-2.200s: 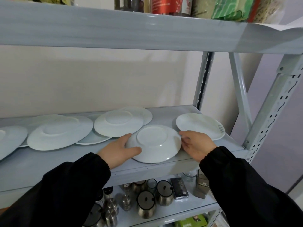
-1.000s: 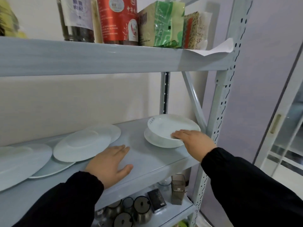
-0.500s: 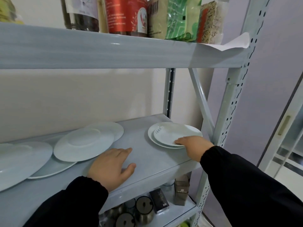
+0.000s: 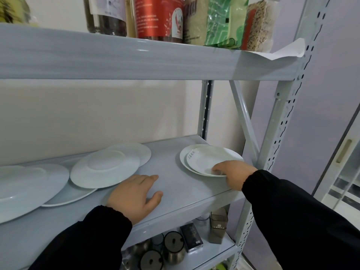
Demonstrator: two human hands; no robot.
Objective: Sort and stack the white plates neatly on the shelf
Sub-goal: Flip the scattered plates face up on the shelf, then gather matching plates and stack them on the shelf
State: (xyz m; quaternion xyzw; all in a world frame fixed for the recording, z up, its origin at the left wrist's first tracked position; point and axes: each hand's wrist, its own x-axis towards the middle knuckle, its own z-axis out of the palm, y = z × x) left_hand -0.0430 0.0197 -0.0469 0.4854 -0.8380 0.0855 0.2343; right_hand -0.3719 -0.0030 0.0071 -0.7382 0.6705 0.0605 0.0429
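Looking along the grey shelf (image 4: 175, 191) first, I am seeing it carrying the white plates in two groups, well apart. The bigger group, the overturned plates (image 4: 105, 168), is lying to the left in a loose, overlapping spread, rims resting on one another, so I am judging that these are not yet sorted. At the right end, near the upright post (image 4: 280, 121), the small stack (image 4: 206, 158) is sitting face up: two plates, the upper one slightly off centre on the lower. My right hand (image 4: 233, 175) is gripping the near rim of that upper plate, fingers curled onto its face, probably to nudge it square. My left hand (image 4: 134, 195) is lying flat and loose on the bare shelf between the groups, grasping nothing, likely bracing me while I am reaching.
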